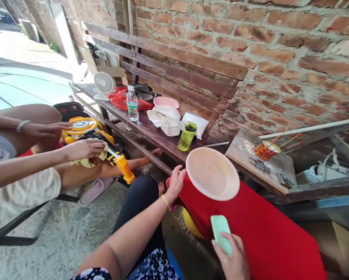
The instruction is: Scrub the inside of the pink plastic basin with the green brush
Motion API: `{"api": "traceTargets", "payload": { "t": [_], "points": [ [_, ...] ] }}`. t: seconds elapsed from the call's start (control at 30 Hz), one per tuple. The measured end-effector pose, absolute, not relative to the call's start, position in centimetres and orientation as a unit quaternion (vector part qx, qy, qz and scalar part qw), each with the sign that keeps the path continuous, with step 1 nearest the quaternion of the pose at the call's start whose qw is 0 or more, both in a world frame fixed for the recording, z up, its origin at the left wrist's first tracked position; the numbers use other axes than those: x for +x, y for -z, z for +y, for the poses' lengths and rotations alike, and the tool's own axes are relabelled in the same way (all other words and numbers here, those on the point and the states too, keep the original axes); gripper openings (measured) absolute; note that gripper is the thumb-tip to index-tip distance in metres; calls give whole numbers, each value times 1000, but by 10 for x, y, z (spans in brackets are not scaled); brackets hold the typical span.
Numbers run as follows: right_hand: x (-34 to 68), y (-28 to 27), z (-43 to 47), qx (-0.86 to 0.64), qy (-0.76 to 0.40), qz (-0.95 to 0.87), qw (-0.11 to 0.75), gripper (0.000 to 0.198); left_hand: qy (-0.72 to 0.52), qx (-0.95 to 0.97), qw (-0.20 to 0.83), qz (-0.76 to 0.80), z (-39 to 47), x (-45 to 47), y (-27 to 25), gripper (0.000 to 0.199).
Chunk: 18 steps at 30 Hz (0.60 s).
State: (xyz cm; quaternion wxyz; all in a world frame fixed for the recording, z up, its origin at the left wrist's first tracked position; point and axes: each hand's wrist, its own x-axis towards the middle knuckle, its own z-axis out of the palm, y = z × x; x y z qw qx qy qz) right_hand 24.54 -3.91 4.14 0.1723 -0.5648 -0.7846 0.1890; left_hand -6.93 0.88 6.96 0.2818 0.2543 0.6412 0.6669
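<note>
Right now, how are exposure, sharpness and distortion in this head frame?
Head view: the sunlit ground and car at upper left are blown out to near white; the shaded bench, pink bowl and red board read clearly. The left hand and right hand on the mint phone look sharp. Wide-angle bending shows in the brick wall.
</note>
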Motion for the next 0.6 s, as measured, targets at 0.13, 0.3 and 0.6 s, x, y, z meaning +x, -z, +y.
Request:
{"api": "traceTargets", "payload": {
  "t": [0.13, 0.3, 0.6],
  "points": [
    [152, -60, -34, -479, -168, -846, 164, 25, -691, 206, 396, 568, 16, -64, -69, 48],
    [148, -70, -20, -515, -164, -834, 108, 30, -685, 214, 469, 515, 18, -55, -79, 48],
    [255, -90, -13, -719, -196, -663, 65, 62, -677, 189, 501, 505, 24, -54, -82, 45]
  ]
}}
